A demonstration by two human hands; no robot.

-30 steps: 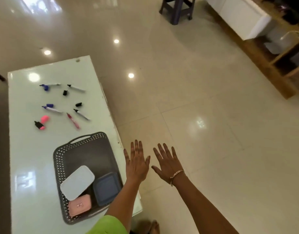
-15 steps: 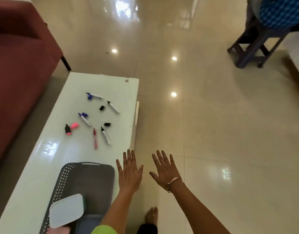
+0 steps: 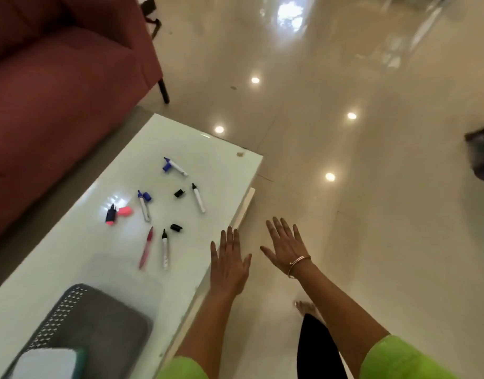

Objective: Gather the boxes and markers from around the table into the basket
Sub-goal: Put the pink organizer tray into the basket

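Several markers lie loose on the white table (image 3: 71,269): a blue-capped marker (image 3: 175,166) farthest away, another blue marker (image 3: 144,205), a black-tipped marker (image 3: 198,198), a second black-tipped marker (image 3: 165,248), a red pen (image 3: 146,247) and a pink highlighter (image 3: 117,213). Loose black caps (image 3: 179,193) lie among them. The grey perforated basket (image 3: 68,305) sits at the near left, with a pale box (image 3: 44,363) inside at the bottom edge. My left hand (image 3: 229,265) hovers flat and empty over the table's right edge. My right hand (image 3: 286,248) is spread over the floor.
A dark red sofa (image 3: 57,91) runs along the table's far left side. Glossy beige floor tiles (image 3: 372,214) spread to the right. A dark blurred object (image 3: 481,154) stands at the right edge. My foot (image 3: 306,307) is on the floor below my right arm.
The view has swung left and forward along the table, so the markers are nearer and the basket has slid to the bottom left. Both hands stay spread and empty.
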